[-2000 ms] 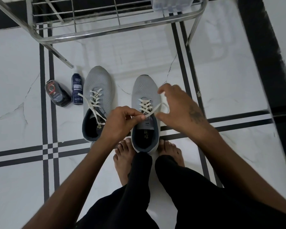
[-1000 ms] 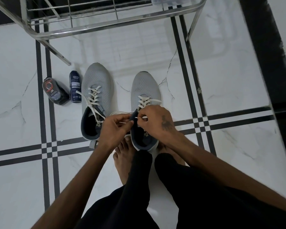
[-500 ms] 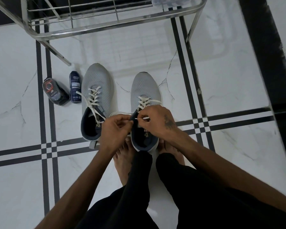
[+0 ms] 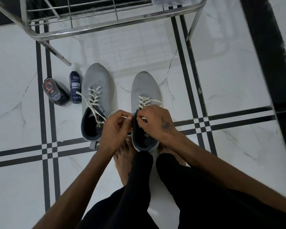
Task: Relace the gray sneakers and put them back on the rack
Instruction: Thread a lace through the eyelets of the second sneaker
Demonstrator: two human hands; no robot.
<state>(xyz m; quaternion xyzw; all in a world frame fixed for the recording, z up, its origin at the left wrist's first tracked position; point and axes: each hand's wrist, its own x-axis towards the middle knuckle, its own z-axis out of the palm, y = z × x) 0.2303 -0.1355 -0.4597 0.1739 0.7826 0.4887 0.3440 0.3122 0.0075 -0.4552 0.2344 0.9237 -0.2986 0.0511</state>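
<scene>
White marble floor (image 4: pixel 229 83) with black inlay lines; steel shoe rack (image 4: pixel 106 29) at the far edge. Two gray sneakers stand side by side, toes toward the rack: left sneaker (image 4: pixel 96 90) with its lace loose, right sneaker (image 4: pixel 145 90) at the person's bare feet. Left hand (image 4: pixel 116 128) and right hand (image 4: pixel 155 121) each pinch the right sneaker's white lace (image 4: pixel 145 101) near its collar (dark cleaner bottle (image 4: pixel 75 87) and shoe-polish pack (image 4: pixel 54 91) left of the pair).

two sneakers (image 4: pixel 97 96) side by side before rack (image 4: pixel 106 28), bottles (image 4: pixel 75 87) apparently left

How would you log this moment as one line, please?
relacing | both hands pinch lace | right sneaker | left sneaker on floor | rack pending
</scene>
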